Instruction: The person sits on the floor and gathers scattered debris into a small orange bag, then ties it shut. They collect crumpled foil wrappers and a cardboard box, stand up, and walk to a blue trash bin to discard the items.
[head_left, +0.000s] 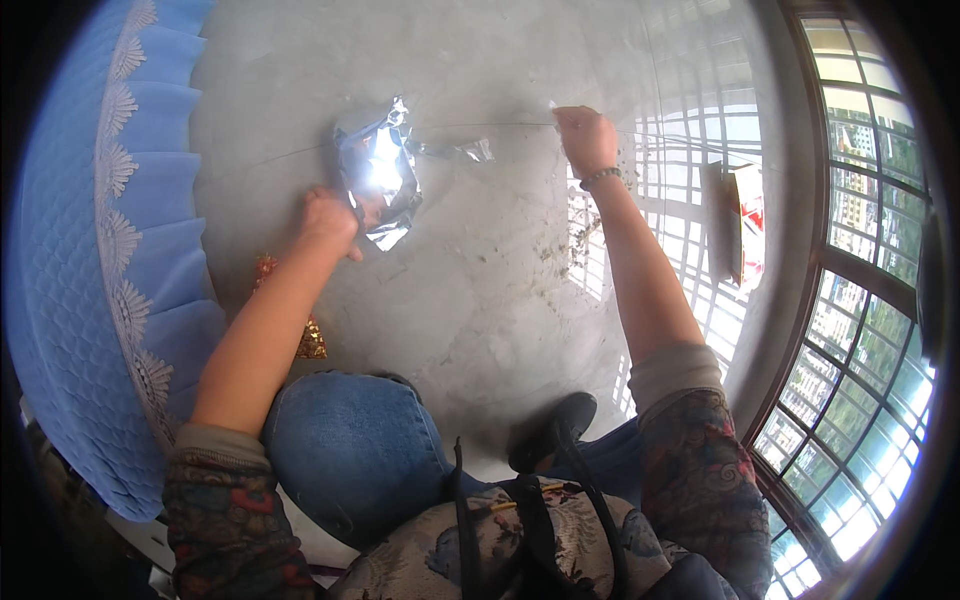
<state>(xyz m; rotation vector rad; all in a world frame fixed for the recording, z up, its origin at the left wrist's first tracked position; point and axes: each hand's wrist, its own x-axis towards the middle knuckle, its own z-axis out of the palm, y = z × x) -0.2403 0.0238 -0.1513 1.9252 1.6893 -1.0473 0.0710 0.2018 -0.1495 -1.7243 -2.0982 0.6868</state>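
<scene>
In the head view my left hand (330, 219) grips the near left edge of a crumpled silver foil bag (384, 169), whose shiny inside catches the light. A small strip of clear or silvery film (474, 150) lies on the floor to the bag's right. My right hand (589, 142), with a beaded bracelet at the wrist, pinches a small whitish piece (553, 105) too small to make out. Beneath my left forearm a red and gold packet (312, 341) lies partly hidden.
A bed with a blue quilted, lace-trimmed cover (142, 247) stands at the left. Dark crumbs (559, 266) are scattered on the grey floor (450, 307). A red and white box (748, 225) is by the wall under the barred window (855, 285). My knees and shoe are close below.
</scene>
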